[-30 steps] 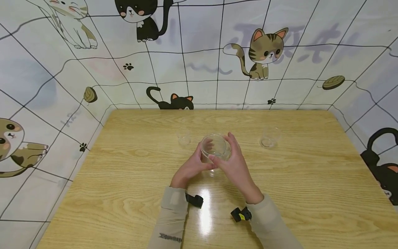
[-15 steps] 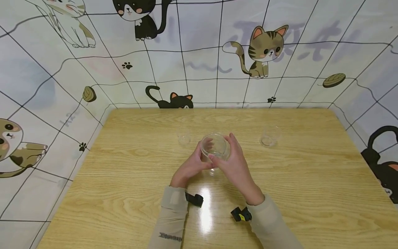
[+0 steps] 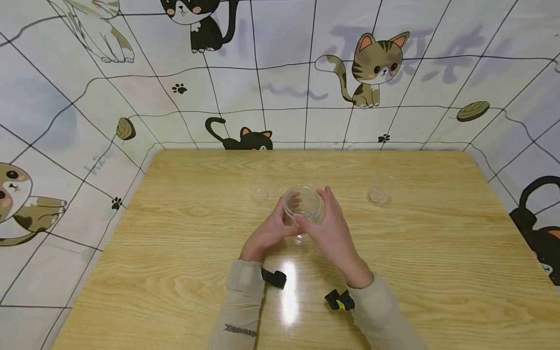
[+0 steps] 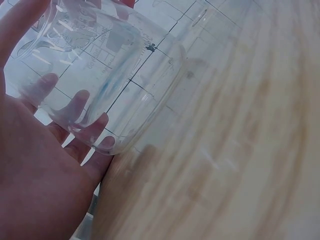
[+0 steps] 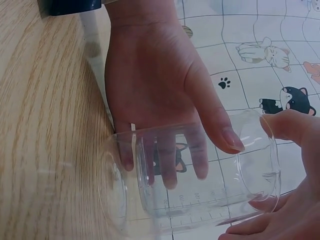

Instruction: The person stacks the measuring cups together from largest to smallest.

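And here are both hands, on the same object: the left hand (image 3: pixel 271 229) wraps fingers around one side of a clear beaker (image 3: pixel 302 200), and the right hand (image 3: pixel 329 229) grips the other side, its thumb up near the front rim. The beaker stands upright in front of the person, mid-table. Faint measuring marks show in the right wrist view; a second outline suggests another vessel nested with it, but I can't be sure. Base touching wood or just above? Can't tell.

What's changed in the last second? Very little! The head view has tipped a touch, while hands and beaker hold their places. I read that as a steady two-handed hold, a pause in the work rather than a shift of grip.

Out to the room: a white wall covering (image 3: pixel 284 90) rises behind and on both sides, gridded and printed with cartoon cats. Below it, the pale wood-grain table (image 3: pixel 175 233), a bright streak of light glaring near the forearms. Beyond the hands, a clear glass (image 3: pixel 378 195) sits to the right, and a smaller cup (image 3: pixel 259 193) to the left, close past the left hand.
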Available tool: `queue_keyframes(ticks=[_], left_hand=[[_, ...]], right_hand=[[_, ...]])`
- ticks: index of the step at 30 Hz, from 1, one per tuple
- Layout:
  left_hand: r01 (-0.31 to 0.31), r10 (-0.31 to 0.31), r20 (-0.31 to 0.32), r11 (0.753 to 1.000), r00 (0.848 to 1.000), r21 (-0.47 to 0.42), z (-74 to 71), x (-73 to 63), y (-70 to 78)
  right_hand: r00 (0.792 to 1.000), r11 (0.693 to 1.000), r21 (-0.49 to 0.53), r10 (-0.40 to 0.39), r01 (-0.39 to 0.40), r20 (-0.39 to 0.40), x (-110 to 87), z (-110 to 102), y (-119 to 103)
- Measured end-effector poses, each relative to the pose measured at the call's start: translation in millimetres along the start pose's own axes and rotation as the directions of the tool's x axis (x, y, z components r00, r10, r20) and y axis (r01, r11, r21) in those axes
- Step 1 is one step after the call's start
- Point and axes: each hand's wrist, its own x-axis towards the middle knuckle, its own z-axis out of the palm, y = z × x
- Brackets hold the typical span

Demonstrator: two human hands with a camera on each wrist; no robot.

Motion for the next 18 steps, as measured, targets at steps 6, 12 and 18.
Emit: queue_keyframes(ticks=[6,12,18], left_hand=[[0.003,-0.003,-0.003,1.000,1.000,-0.008,-0.2,0.5,-1.1],[0.008,-0.009,-0.011,1.000,1.000,-0.021,-0.8,1.9,-3.2],[-0.024,0.024,0.000,0.999,1.000,-0.039,-0.3,2.8,-2.5]], right_hand=[[1.000,1.000,-0.009,-0.002,0.002,0.001,-0.8,0.4,0.5],[1.000,1.000,-0.019,0.003,-0.003,-0.007,-1.8,1.6,-0.9],[1.000,0.999,-0.034,0.006,-0.006,-0.007,-2.8,2.9,-0.1]])
